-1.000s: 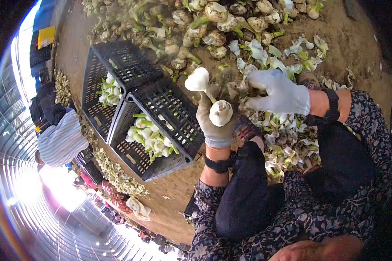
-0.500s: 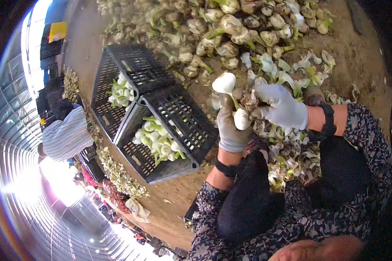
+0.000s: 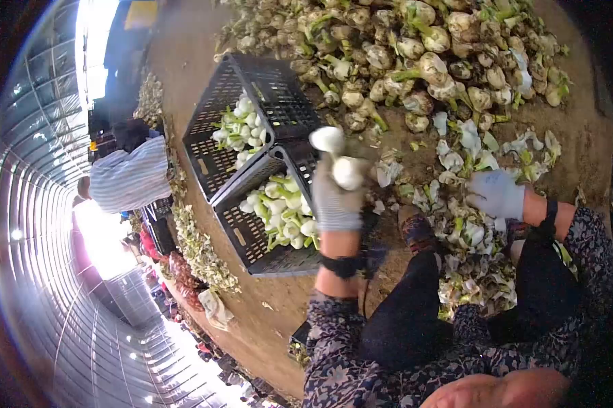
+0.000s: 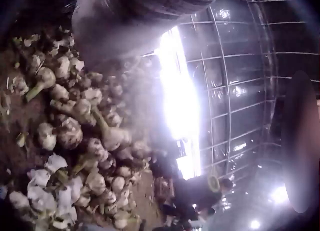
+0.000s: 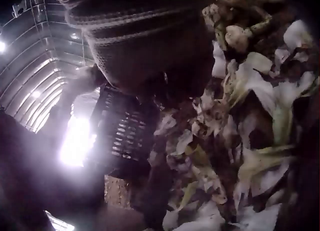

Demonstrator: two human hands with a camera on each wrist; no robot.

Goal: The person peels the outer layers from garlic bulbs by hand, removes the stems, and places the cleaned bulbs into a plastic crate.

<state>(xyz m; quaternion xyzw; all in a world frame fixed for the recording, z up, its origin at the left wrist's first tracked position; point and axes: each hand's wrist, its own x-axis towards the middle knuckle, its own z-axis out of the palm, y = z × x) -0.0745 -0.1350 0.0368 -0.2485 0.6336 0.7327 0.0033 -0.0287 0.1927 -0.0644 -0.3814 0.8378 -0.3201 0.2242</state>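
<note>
In the head view my gloved left hand [image 3: 336, 204] grips white garlic; one bulb [image 3: 327, 139] shows beyond the fingers and another bulb [image 3: 348, 173] sits against them. Beside the crates, this hand is slightly blurred. My gloved right hand [image 3: 498, 194] hangs low over the peeled skins [image 3: 473, 234], apart from the left, its fingers loosely bent with nothing visible in them. Each wrist view shows only part of a glove, the left [image 4: 120, 33] and the right [image 5: 145, 46], with fingers hidden.
Two black crates [image 3: 235, 234] holding cleaned garlic [image 3: 286, 211] lie left of my left hand. A big heap of unpeeled garlic [image 3: 449, 68] spreads across the ground beyond. Another person in a striped top [image 3: 131, 175] is at the far left.
My hands have moved apart, the left toward the crates with its bulbs, the right toward the skins. The brownish outer skins between my hands are gone from there. The head view has shifted.
</note>
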